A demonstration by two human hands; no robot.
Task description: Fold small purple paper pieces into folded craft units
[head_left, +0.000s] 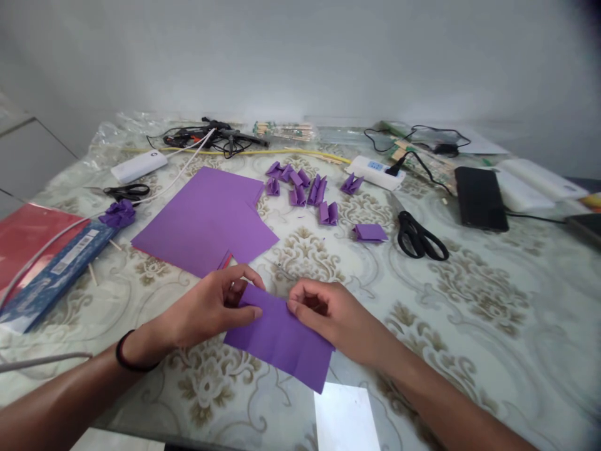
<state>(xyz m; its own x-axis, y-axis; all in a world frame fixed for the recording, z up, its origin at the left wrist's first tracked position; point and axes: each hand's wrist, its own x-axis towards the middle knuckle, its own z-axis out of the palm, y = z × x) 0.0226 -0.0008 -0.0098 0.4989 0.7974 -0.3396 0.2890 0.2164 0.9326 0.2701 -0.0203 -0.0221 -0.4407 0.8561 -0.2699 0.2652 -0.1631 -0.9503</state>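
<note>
"Grip?"
"My left hand [206,307] and right hand [345,322] pinch the purple sheet [286,341] along its far edge, over the patterned cloth [488,288]."
"Technique?"
"Light pressure, edges flush, I'd say."

Around your left wrist [153,339] sits a thin, rounded elastic band [119,354], plain and nearly black, much like a hair tie. Your left forearm [79,391] and right forearm [436,388] are bare as far as they show, and your left hand [206,310] and right hand [338,316] are bare to the fingertips.
</note>
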